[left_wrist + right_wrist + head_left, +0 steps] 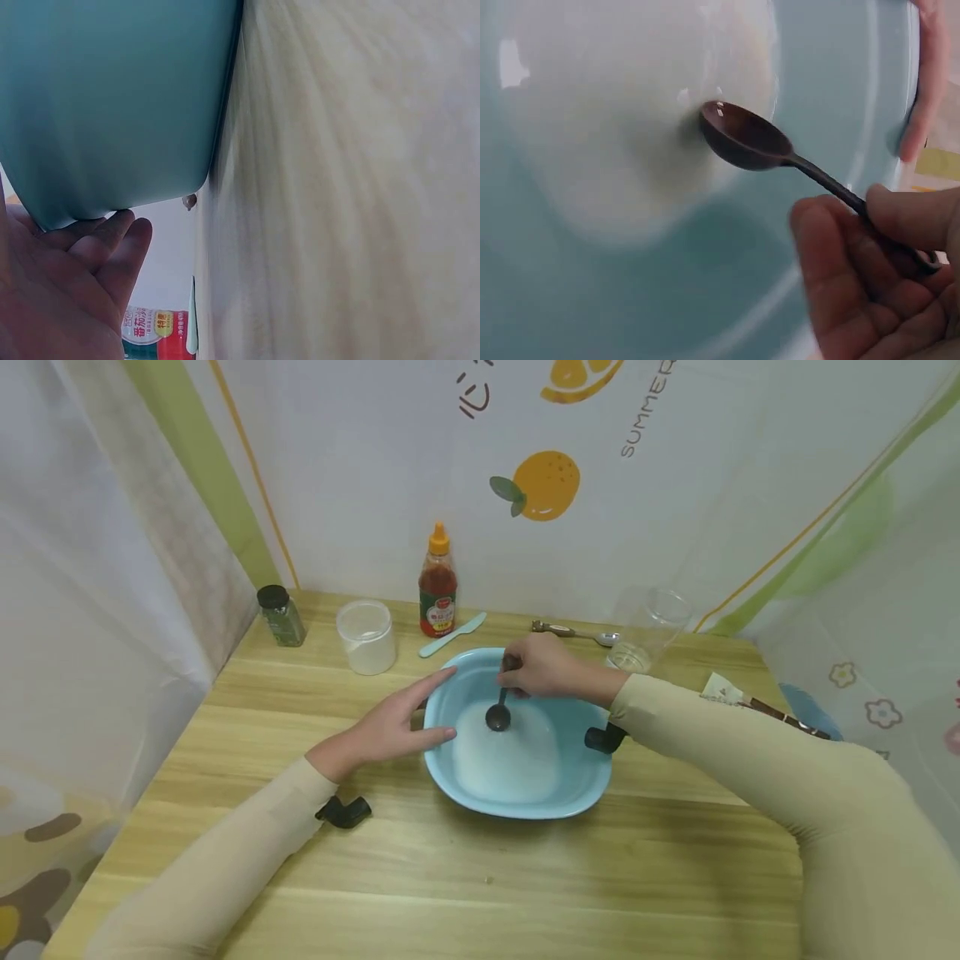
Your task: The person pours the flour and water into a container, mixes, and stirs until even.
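Head view, clock positions read from the basin: a printed curtain [360,460] is backing a wooden table [405,893], on which a blue basin [573,727] is standing upright, cradling whitish liquid [506,768] and apparently centred for both hands. The left hand [390,722] is resting at nine o'clock, thumb and forefinger spread along the rim, probably steadying it; the right hand [546,667] is hovering near twelve. A squeeze bottle [438,597] at eleven, a clear tub [367,647] at ten and, farther out, a dark-lidded jar [283,622] are standing aside, likely leaving working room. The dark spoon [750,142] is being pinched by its handle between right thumb and fingers, presumably keeping them dry; whether its bowl is touching the liquid cannot be told. Curtain lettering [647,408] is reading "SUMMER"; the bottle's label [142,322], in the left wrist view, is showing "番茄沙", partly cut off.
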`<action>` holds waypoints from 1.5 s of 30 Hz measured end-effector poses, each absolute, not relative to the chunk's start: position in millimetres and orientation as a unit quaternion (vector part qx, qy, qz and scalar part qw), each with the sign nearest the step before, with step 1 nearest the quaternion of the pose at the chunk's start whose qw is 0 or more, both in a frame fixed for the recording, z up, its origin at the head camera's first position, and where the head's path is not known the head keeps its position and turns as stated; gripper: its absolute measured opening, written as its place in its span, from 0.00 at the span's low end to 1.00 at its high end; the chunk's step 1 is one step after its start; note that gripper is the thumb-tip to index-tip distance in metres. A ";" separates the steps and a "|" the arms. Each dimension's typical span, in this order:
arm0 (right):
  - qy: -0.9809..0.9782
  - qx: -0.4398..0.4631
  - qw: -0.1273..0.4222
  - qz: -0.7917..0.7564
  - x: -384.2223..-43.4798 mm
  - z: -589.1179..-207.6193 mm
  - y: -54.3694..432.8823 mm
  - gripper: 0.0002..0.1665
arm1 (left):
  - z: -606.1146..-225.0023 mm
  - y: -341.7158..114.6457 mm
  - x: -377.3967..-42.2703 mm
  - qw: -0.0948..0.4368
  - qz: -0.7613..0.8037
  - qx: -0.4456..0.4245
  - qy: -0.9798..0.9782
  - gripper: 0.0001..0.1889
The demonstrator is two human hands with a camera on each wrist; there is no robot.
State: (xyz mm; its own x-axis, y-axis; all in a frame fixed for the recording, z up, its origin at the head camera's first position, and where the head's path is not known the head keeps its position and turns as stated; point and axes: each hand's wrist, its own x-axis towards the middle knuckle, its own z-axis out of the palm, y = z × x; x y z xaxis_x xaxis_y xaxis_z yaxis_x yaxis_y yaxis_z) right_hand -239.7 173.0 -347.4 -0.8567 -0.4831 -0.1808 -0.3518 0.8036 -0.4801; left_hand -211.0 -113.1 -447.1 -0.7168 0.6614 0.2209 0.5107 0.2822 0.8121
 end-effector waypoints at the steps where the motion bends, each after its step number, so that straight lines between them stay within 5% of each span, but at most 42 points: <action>1: 0.944 -0.224 0.137 -0.201 -239.3 -345.5 176.5 0.13 | -446.9 -113.0 -211.4 0.080 0.472 0.368 0.797 0.49; 11: 0.942 -0.267 0.154 -0.130 -233.0 -334.6 191.3 0.17 | -445.4 -114.5 -212.5 0.084 0.475 0.367 0.795 0.49; 21: 0.870 -0.336 0.299 -0.201 -222.6 -340.5 172.5 0.14 | -445.6 -114.7 -211.9 0.083 0.469 0.364 0.800 0.49; 31: 0.950 -0.223 0.128 -0.179 -240.1 -342.2 190.0 0.19 | -444.1 -113.0 -213.9 0.084 0.466 0.368 0.801 0.49; 40: 0.888 -0.299 0.289 -0.195 -227.4 -339.2 174.3 0.14 | -444.6 -114.4 -212.4 0.085 0.467 0.365 0.801 0.49; 45: 0.914 -0.259 0.210 -0.230 -237.0 -345.6 169.8 0.14 | -445.9 -114.2 -211.5 0.088 0.471 0.367 0.798 0.49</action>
State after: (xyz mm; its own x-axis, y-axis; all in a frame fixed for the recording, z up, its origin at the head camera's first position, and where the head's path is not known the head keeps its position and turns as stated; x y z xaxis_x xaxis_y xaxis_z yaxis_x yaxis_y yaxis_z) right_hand -237.0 169.8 -345.6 -0.7775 -0.5703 -0.2651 -0.3774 0.7602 -0.5288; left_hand -211.5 -114.2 -445.9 -0.7155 0.6679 0.2050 0.5022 0.2877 0.8155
